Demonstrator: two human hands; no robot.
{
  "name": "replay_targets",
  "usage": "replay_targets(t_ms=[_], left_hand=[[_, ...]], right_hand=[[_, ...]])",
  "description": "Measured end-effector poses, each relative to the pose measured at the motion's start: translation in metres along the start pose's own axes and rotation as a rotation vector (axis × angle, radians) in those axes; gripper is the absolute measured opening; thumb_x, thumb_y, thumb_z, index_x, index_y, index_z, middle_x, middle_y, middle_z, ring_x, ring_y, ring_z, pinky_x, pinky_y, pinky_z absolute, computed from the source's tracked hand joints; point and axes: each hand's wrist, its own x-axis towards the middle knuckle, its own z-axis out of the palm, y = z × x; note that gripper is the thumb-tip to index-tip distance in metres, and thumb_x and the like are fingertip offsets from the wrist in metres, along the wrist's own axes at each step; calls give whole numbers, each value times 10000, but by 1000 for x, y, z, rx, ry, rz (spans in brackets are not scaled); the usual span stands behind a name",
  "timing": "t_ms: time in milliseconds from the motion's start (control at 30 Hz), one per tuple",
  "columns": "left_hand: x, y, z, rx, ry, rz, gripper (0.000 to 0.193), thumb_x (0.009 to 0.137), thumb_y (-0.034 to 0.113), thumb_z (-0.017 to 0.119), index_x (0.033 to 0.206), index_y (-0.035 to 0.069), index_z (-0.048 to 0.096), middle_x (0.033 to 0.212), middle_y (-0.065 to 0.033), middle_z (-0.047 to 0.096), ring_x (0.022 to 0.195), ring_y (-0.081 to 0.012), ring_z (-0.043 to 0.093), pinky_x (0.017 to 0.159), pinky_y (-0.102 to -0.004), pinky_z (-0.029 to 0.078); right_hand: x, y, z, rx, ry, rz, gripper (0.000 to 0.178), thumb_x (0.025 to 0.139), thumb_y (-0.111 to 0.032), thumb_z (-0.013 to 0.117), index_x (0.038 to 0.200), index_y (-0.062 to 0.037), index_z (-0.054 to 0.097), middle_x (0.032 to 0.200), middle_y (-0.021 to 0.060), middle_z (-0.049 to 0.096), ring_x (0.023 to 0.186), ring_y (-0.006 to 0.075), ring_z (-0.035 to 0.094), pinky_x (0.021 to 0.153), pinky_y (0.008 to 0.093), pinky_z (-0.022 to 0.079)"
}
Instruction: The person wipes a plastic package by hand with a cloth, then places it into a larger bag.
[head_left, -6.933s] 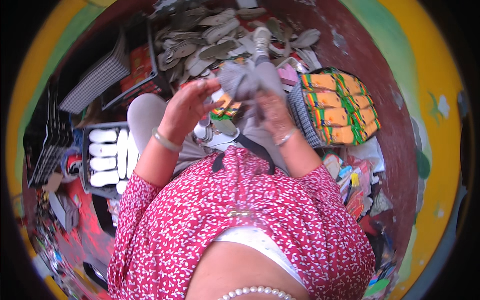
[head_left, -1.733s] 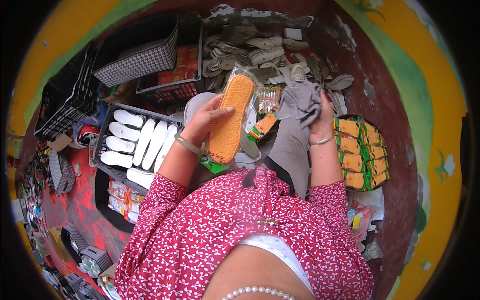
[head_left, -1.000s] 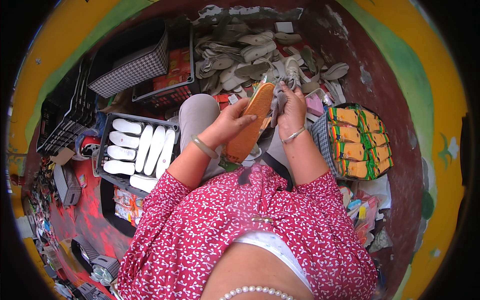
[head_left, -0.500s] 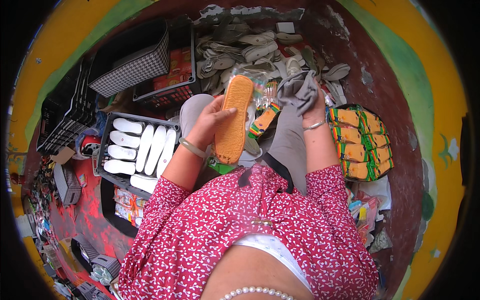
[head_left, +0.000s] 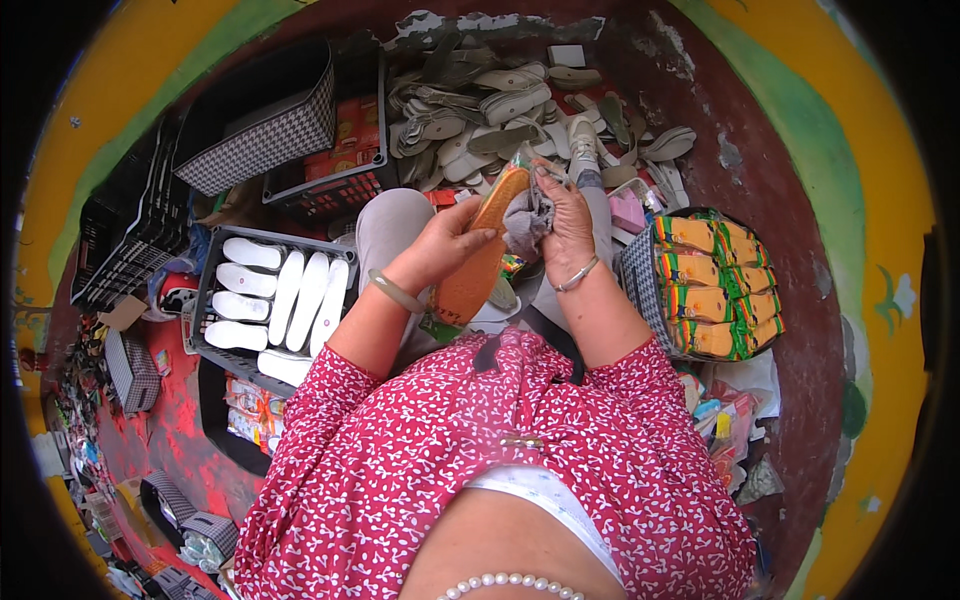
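Observation:
My left hand [head_left: 442,242] grips an orange fuzzy insole [head_left: 468,285] in a clear plastic sleeve, held tilted above my lap with the thumb on its face. A crumpled grey cloth [head_left: 524,222] is bunched in my right hand [head_left: 568,225], which presses it against the upper right side of the insole. The right fingers also close around the sleeve's top end, though the cloth partly hides that contact. Below, between my legs, another wrapped insole shows only in small part behind my hands.
On the right, a checked basket [head_left: 640,292] holds several packaged orange insoles [head_left: 692,270]. At the left, a dark crate [head_left: 222,358] carries white insoles [head_left: 287,290]. Ahead lies a heap of loose insoles [head_left: 515,100]. Farther left stand a houndstooth bin [head_left: 265,140] and black crates [head_left: 140,225].
My right hand has moved left with the grey cloth, from apart to touching the insole. The insole has turned, its top leaning to the right.

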Motion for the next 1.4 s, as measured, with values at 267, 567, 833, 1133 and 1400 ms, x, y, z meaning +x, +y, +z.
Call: replay_targets(t_ms=[267, 567, 833, 1133, 1400], left_hand=[[0, -2, 8, 83, -37, -19, 364, 873, 104, 582, 1200, -12, 474, 1042, -29, 571, 966, -96, 509, 854, -248, 415], [-4, 1, -5, -555, 98, -29, 371, 877, 107, 544, 1216, -4, 444, 1059, -87, 589, 901, -157, 603, 776, -291, 493], [13, -7, 11, -430, 263, 137, 329, 892, 89, 544, 1200, 7, 461, 1051, -59, 582, 920, -108, 568, 800, -244, 473], [16, -29, 22, -304, 340, 175, 308, 863, 24, 554, 1157, -43, 496, 1057, -71, 595, 944, -105, 554, 827, -232, 448], [6, -13, 21, -477, 254, 121, 299, 877, 42, 551, 1162, -31, 500, 1051, -71, 597, 928, -125, 577, 813, -247, 469]], right_hand=[[3, -7, -4, -67, 158, -71, 153, 857, -83, 545, 1004, -40, 560, 854, 89, 620, 724, 194, 624, 630, 309, 529], [44, -34, -67, 157, -173, 123, 397, 937, -377, 374, 985, -39, 577, 839, 99, 636, 696, 236, 617, 636, 344, 525], [-7, 16, 12, 23, -129, 196, 276, 853, -250, 625, 1031, -50, 561, 912, 29, 619, 768, 125, 596, 673, 276, 502], [-12, 25, 19, -107, 102, -96, 187, 785, -79, 685, 943, -41, 593, 804, 24, 619, 689, 116, 600, 637, 242, 487], [10, 10, -15, 99, 47, 79, 132, 814, -49, 603, 942, -20, 586, 900, 97, 648, 795, 200, 644, 730, 314, 527]])
